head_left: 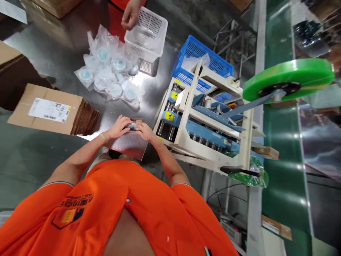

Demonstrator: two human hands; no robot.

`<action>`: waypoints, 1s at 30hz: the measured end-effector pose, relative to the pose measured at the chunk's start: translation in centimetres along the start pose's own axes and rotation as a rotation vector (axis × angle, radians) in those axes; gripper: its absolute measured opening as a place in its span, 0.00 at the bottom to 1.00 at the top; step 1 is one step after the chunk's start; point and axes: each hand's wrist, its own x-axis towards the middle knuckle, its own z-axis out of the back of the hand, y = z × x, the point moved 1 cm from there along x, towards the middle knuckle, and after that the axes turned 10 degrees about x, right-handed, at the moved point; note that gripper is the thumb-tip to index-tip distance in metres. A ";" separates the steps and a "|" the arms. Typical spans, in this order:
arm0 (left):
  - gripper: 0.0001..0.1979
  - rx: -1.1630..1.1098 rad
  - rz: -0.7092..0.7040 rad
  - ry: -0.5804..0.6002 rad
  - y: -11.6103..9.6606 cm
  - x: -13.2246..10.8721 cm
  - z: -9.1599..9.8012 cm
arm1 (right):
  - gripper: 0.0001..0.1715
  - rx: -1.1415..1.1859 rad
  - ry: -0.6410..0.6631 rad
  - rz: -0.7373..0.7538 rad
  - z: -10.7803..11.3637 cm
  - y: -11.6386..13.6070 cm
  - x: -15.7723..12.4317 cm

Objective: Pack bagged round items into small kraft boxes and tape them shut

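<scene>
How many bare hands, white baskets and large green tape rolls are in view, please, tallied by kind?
Bare hands: 3 (left hand, right hand, co-worker's hand)
White basket: 1
Large green tape roll: 1
Total: 5

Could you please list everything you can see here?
Table: one, silver, centre left
Bagged items: many, pale blue, on the table
Basket: one, white, top centre
Machine: one, cream and blue, centre right
Crate: one, blue, beyond machine
Tape roll: one, green, right
Belt: one, green, right
Cartons: two, brown, by the belt
Folded cartons: one stack, brown, left
Label: one, white, on that stack
Boxes: two, brown, upper left
Paper: one, white, top-left corner
Plastic-covered goods: count unclear, dark and clear, top right
Wrapped item: one, greyish, centre, blurred
Flap: one, brown, beside wrapped item
Another person's hand: one, bare, by the basket
Left hand: one, bare, at the wrapped item
Right hand: one, bare, at the flap
Shirt: one, orange, bottom
</scene>
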 end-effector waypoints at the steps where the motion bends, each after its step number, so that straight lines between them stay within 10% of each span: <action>1: 0.26 -0.076 0.090 -0.074 1.1 -0.5 0.1 | 0.09 -0.018 0.021 0.015 0.1 -0.3 -0.6; 6: 0.45 -0.619 0.371 0.039 4.4 -0.8 -1.1 | 0.13 -0.051 0.064 -0.004 0.1 -1.0 -1.0; 11: 0.40 -0.776 0.489 0.068 2.6 1.9 -3.8 | 0.10 -0.149 0.114 -0.080 1.0 -0.7 0.9; 14: 0.34 -0.738 0.517 0.044 2.1 2.7 -4.0 | 0.08 -0.188 -0.036 -0.172 1.5 -0.6 1.7; 17: 0.34 -0.752 0.456 0.129 2.7 2.3 -2.5 | 0.28 -0.153 -0.245 -0.164 1.8 -1.0 2.0; 22: 0.43 -0.295 0.371 -0.005 0.6 1.0 -0.8 | 0.22 0.092 -0.091 0.005 0.7 -2.7 1.4; 30: 0.53 0.356 0.261 0.125 -4.7 2.0 -4.1 | 0.24 0.078 -0.301 -0.167 -1.1 -3.3 -0.9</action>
